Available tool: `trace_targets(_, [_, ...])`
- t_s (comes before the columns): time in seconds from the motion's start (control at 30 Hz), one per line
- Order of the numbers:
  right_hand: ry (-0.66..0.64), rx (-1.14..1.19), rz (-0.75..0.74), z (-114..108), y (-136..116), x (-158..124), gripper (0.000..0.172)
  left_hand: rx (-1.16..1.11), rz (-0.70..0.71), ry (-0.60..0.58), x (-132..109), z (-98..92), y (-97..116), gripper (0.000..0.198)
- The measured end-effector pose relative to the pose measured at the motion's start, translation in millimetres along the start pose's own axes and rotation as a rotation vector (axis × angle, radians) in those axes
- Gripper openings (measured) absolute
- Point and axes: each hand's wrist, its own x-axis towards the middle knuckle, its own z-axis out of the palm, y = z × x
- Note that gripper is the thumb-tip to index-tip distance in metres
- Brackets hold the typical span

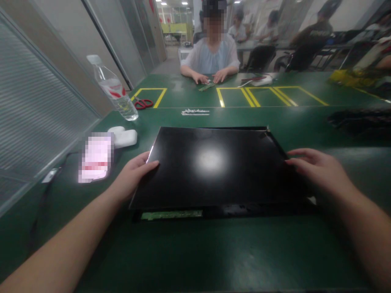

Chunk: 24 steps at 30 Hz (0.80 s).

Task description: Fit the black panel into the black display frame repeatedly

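A glossy black panel (210,175) lies in the middle of the view, with a bright round reflection on it. Beneath it a dark frame sticks out at the back right and along the near side, where a green strip (172,215) shows. My left hand (136,173) grips the panel's left edge, thumb on top and fingers partly hidden under it. My right hand (317,169) is at the right edge, its thumb and forefinger pinched at the panel and frame side; the other fingers are blurred.
On the green table (232,252) stand a water bottle (117,95), red-handled scissors (143,104), a white case (125,138) and a lit phone (96,156). White strips (195,112) lie behind the panel. Across the table a person (212,55) handles a green strip.
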Motion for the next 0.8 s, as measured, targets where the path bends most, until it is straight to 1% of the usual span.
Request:
trace_targets(0.23, [-0.008, 0.005, -0.002, 0, 1, 0, 0.056, 0.019, -0.004, 0.01, 0, 0.5, 2, 0.051])
trace_targets(0.5, [-0.015, -0.008, -0.005, -1, -5, -1, 0.057, 0.018, -0.015, 0.017, -4, 3.9, 6, 0.051])
trace_targets(0.67, [0.0, -0.02, -0.01, -3, -10, -4, 0.053, 0.028, -0.005, 0.023, -3, 3.6, 6, 0.052])
trace_targets(0.8, [-0.012, -0.016, -0.008, -2, -8, -2, 0.057, 0.033, -0.007, 0.015, -2, 2.8, 4, 0.051])
